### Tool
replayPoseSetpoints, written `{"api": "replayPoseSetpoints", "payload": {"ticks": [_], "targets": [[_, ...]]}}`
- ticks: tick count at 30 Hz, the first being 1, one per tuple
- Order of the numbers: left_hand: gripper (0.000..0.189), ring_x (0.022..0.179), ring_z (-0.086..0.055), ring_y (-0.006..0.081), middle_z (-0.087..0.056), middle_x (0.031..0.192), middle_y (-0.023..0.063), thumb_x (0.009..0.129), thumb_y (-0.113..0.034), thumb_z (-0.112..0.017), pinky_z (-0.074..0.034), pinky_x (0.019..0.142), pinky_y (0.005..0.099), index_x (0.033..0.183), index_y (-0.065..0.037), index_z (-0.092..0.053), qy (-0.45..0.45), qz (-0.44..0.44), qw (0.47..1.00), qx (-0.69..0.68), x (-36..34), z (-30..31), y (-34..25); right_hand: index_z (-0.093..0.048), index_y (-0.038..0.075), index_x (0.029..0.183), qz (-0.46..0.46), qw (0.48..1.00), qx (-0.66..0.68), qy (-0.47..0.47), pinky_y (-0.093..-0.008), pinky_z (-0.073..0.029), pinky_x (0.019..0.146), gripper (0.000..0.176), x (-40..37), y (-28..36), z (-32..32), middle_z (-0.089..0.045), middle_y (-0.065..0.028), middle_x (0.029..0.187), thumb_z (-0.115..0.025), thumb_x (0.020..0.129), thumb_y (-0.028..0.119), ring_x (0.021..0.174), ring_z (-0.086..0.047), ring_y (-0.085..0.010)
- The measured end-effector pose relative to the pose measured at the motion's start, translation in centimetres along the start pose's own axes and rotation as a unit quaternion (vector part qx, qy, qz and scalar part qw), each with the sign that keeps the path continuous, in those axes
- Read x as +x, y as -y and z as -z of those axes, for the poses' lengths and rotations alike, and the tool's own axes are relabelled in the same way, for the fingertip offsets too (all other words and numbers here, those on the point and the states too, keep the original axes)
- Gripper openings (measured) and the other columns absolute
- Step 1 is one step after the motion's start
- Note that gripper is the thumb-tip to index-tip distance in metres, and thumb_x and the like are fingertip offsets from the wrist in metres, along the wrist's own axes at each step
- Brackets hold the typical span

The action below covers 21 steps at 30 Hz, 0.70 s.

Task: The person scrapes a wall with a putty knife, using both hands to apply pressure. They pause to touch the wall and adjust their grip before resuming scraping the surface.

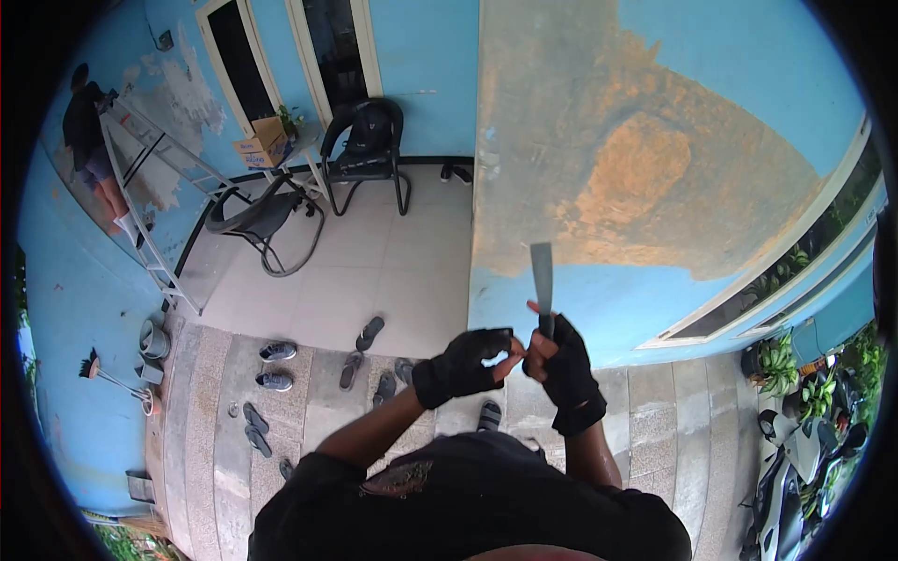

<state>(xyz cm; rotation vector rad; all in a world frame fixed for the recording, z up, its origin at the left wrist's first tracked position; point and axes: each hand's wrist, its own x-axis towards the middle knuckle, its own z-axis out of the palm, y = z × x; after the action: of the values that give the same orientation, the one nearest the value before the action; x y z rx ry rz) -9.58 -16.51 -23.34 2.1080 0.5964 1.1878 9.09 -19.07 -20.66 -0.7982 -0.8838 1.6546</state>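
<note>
My right hand [559,369], in a black fingerless glove, is wrapped round the handle of a scraper [542,280]. The tool's flat grey blade points up, away from me, in front of the wall. Beside it my left hand [468,365], gloved the same way, is curled with thumb and finger brought together near the right hand's fingers. Whether anything small is between those fingertips I cannot make out. Beyond both hands is the blue wall with a large bare patch [645,168], orange-brown and grey, where the paint is gone.
A person [92,140] stands on a ladder [154,150] at the far left. Black chairs [365,150] and a cardboard box [262,142] are on the porch. Shoes and sandals [276,381] lie over the paving. At right are a window [748,290], plants and a motorcycle [781,486].
</note>
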Motion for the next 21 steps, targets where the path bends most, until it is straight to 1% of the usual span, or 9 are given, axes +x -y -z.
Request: {"api": "replayPoseSetpoints", "payload": {"ticks": [2, 3, 4, 6, 8, 16, 18, 19, 21], "targets": [[0.008, 0.076, -0.067, 0.0265, -0.068, 0.083, 0.0108, 0.085, -0.001, -0.066, -0.052, 0.068, 0.0349, 0.093, -0.002, -0.065, 0.014, 0.049, 0.999, -0.005, -2.4, 1.0, 0.1, -0.042, -0.002, 0.142, -0.021, 1.000, -0.010, 0.002, -0.0237, -0.035, 0.046, 0.050, -0.3, -1.8, -1.5, -0.047, 0.0016, 0.064, -0.055, 0.095, 0.005, 0.047, -0.042, -0.0075], [0.006, 0.078, -0.068, 0.0270, -0.068, 0.083, 0.0121, 0.085, -0.001, -0.064, -0.052, 0.071, 0.0351, 0.091, -0.001, -0.065, -0.026, 0.035, 0.999, -0.016, -3.5, 0.9, -0.1, -0.042, -0.002, 0.142, -0.019, 1.000, -0.019, 0.009, -0.0236, -0.035, 0.046, 0.049, -0.5, -2.6, -2.0, -0.047, 0.0015, 0.064, -0.055, 0.095, 0.006, 0.047, -0.042, -0.0073], [0.004, 0.077, -0.068, 0.0264, -0.068, 0.083, 0.0122, 0.086, 0.000, -0.063, -0.052, 0.070, 0.0349, 0.090, -0.001, -0.065, -0.033, 0.040, 0.998, -0.039, -4.8, 0.8, 0.5, -0.042, -0.002, 0.142, -0.020, 0.999, -0.027, 0.014, -0.0235, -0.035, 0.047, 0.049, -0.9, -3.5, -2.6, -0.047, 0.0014, 0.064, -0.055, 0.095, 0.006, 0.048, -0.042, -0.0071], [0.007, 0.068, -0.062, 0.0203, -0.064, 0.079, 0.0069, 0.089, -0.008, -0.064, -0.047, 0.061, 0.0318, 0.095, -0.005, -0.063, -0.036, 0.084, 0.994, -0.053, -6.9, 0.8, 0.4, -0.043, -0.002, 0.142, -0.044, 0.999, -0.020, 0.001, -0.0231, -0.035, 0.047, 0.050, -2.0, -4.7, -3.8, -0.047, 0.0015, 0.065, -0.057, 0.095, 0.008, 0.048, -0.041, -0.0065], [0.007, 0.068, -0.062, 0.0202, -0.064, 0.079, 0.0069, 0.089, -0.010, -0.065, -0.047, 0.062, 0.0317, 0.094, -0.005, -0.063, -0.025, 0.088, 0.995, -0.046, -8.3, 1.1, -0.1, -0.042, -0.001, 0.142, -0.054, 0.999, 0.006, 0.003, -0.0227, -0.035, 0.047, 0.051, -2.8, -5.8, -4.4, -0.047, 0.0014, 0.065, -0.057, 0.095, 0.009, 0.048, -0.041, -0.0062], [0.010, 0.068, -0.062, 0.0207, -0.065, 0.079, 0.0073, 0.089, -0.013, -0.065, -0.049, 0.063, 0.0324, 0.094, -0.004, -0.064, -0.003, 0.059, 0.997, -0.039, -9.0, 0.5, -2.4, -0.043, -0.001, 0.141, -0.053, 0.998, 0.011, -0.018, -0.0238, -0.036, 0.047, 0.048, -6.2, -5.6, -4.9, -0.044, 0.0009, 0.062, -0.054, 0.096, 0.009, 0.047, -0.040, -0.0071], [0.007, 0.074, -0.066, 0.0260, -0.066, 0.079, 0.0119, 0.089, -0.007, -0.063, -0.051, 0.066, 0.0348, 0.091, -0.001, -0.064, 0.005, 0.053, 0.997, -0.048, -8.3, 0.3, -3.7, -0.043, -0.001, 0.141, -0.049, 0.998, 0.017, -0.030, -0.0252, -0.036, 0.047, 0.047, -6.7, -4.7, -4.8, -0.043, 0.0011, 0.061, -0.053, 0.096, 0.009, 0.046, -0.040, -0.0081], [0.007, 0.074, -0.066, 0.0260, -0.066, 0.079, 0.0119, 0.089, -0.007, -0.063, -0.051, 0.066, 0.0348, 0.091, -0.001, -0.064, 0.004, 0.051, 0.998, -0.045, -7.9, 0.0, -4.1, -0.043, -0.001, 0.140, -0.042, 0.998, 0.022, -0.035, -0.0259, -0.036, 0.047, 0.046, -6.9, -4.4, -4.5, -0.044, 0.0006, 0.061, -0.053, 0.096, 0.008, 0.045, -0.040, -0.0087], [0.008, 0.073, -0.066, 0.0203, -0.067, 0.081, 0.0081, 0.091, -0.009, -0.063, -0.050, 0.065, 0.0315, 0.095, -0.003, -0.065, 0.011, 0.033, 0.998, -0.058, -7.3, -0.7, -4.8, -0.043, 0.000, 0.140, -0.019, 0.998, 0.034, -0.040, -0.0260, -0.036, 0.046, 0.045, -7.1, -4.0, -3.4, -0.044, 0.0003, 0.061, -0.052, 0.096, 0.007, 0.045, -0.040, -0.0090]]}}
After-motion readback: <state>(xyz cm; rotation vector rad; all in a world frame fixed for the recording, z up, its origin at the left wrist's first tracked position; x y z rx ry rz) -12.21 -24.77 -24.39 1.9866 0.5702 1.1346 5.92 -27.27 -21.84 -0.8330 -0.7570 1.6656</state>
